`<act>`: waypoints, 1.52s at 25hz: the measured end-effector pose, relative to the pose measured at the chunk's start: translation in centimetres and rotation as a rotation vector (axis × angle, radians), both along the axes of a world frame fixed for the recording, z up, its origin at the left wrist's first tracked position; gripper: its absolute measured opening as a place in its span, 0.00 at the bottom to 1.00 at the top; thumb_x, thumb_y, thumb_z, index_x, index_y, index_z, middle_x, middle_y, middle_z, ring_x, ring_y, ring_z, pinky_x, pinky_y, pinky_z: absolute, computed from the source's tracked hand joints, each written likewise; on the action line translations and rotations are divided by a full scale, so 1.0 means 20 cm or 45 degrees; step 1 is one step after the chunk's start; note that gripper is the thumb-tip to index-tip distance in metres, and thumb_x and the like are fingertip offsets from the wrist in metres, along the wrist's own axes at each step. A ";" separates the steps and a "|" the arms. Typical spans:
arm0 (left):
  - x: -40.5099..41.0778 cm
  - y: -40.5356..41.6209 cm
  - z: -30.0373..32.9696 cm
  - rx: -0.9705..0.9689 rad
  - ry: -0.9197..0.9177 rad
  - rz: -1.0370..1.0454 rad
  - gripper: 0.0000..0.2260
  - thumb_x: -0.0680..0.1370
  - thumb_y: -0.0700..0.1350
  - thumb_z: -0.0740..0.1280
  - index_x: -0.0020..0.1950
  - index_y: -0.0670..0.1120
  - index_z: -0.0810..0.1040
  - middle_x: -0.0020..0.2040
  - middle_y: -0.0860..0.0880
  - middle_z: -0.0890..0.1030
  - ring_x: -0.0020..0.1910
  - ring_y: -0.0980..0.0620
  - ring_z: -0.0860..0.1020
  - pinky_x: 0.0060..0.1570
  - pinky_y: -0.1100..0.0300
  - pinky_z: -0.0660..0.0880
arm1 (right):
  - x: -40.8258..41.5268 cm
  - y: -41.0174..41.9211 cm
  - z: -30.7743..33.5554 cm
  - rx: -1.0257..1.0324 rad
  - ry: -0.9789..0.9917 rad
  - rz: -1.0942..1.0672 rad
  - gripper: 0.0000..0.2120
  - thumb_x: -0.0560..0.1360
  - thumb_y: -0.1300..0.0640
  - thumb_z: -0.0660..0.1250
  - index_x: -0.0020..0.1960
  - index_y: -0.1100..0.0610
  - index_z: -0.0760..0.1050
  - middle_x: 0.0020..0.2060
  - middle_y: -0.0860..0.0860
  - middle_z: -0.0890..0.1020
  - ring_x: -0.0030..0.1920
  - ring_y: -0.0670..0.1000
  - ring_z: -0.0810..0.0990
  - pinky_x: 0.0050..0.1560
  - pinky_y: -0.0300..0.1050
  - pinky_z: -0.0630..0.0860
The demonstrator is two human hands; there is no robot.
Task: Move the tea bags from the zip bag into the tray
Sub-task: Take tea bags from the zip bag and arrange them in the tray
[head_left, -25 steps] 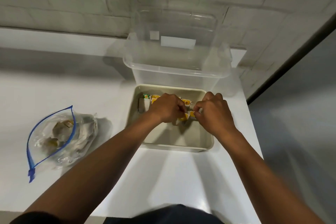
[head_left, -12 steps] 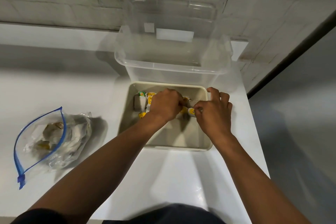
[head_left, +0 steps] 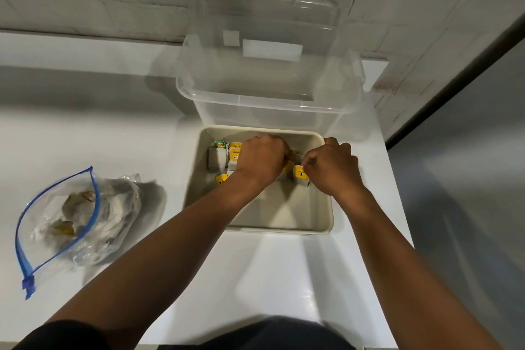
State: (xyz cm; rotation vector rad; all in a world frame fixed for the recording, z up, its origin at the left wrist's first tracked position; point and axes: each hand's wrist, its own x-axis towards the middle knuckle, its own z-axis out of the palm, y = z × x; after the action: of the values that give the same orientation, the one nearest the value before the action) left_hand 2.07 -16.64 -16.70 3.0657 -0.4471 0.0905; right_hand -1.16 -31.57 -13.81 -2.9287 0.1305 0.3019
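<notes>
- The zip bag [head_left: 76, 221] lies on its side at the left of the white worktop [head_left: 284, 270], its blue zip edge gaping toward the near left; several tea bags remain inside it, crumpled together.
- The beige tray [head_left: 321, 219] sits well to the right of the zip bag, just in front of a clear plastic tub [head_left: 270, 88].
- A row of tea bags [head_left: 217, 160] stands at the far left of the tray, their yellow tags showing, and the row runs left to right along the far wall.
- The left hand [head_left: 261, 160] is down in the tray, fingers curled in a loose fist over the tea bags at the row's middle; what they grip is hidden under the knuckles.
- One tea bag [head_left: 300, 175] with a yellow tag lies between the two hands, tilted.
- The right hand [head_left: 332, 167] has its fingers curled, and fingertips pinch that tea bag at its right edge.
</notes>
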 end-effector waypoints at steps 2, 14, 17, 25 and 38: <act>0.00 0.00 -0.01 0.019 -0.004 0.013 0.08 0.76 0.50 0.67 0.53 0.54 0.83 0.49 0.49 0.84 0.47 0.44 0.82 0.43 0.58 0.74 | 0.01 0.01 -0.01 -0.099 -0.064 -0.020 0.10 0.77 0.56 0.65 0.50 0.46 0.84 0.56 0.52 0.75 0.58 0.60 0.72 0.55 0.50 0.70; -0.01 -0.01 0.00 0.084 -0.051 -0.005 0.07 0.75 0.49 0.68 0.50 0.54 0.83 0.45 0.50 0.84 0.42 0.46 0.83 0.37 0.59 0.67 | 0.02 0.07 -0.08 -0.149 -0.258 -0.154 0.09 0.75 0.58 0.67 0.50 0.47 0.83 0.47 0.49 0.79 0.49 0.57 0.79 0.49 0.49 0.63; -0.02 -0.01 0.01 0.084 -0.055 -0.026 0.07 0.74 0.49 0.68 0.51 0.55 0.83 0.45 0.50 0.84 0.42 0.45 0.83 0.36 0.59 0.66 | 0.01 0.06 -0.08 -0.103 -0.258 -0.144 0.11 0.76 0.57 0.66 0.53 0.44 0.83 0.48 0.49 0.80 0.50 0.56 0.80 0.49 0.49 0.63; -0.17 0.04 0.02 0.197 -0.016 -0.033 0.04 0.73 0.47 0.70 0.46 0.53 0.84 0.40 0.50 0.83 0.38 0.47 0.83 0.32 0.60 0.65 | -0.09 -0.03 0.02 0.061 -0.253 -0.110 0.14 0.79 0.55 0.62 0.60 0.43 0.80 0.57 0.49 0.80 0.59 0.55 0.77 0.56 0.49 0.68; -0.23 -0.09 0.04 0.277 0.172 -0.142 0.14 0.84 0.43 0.57 0.69 0.51 0.72 0.55 0.45 0.81 0.54 0.44 0.80 0.41 0.57 0.70 | -0.10 0.00 0.00 0.053 -0.095 -0.067 0.16 0.79 0.56 0.59 0.62 0.46 0.79 0.60 0.53 0.76 0.61 0.59 0.74 0.57 0.51 0.72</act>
State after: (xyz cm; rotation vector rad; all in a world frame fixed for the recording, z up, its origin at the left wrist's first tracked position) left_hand -2.48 -18.49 -15.83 3.2203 -0.6581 -0.1792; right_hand -3.16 -31.57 -13.85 -2.8851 0.1879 0.1853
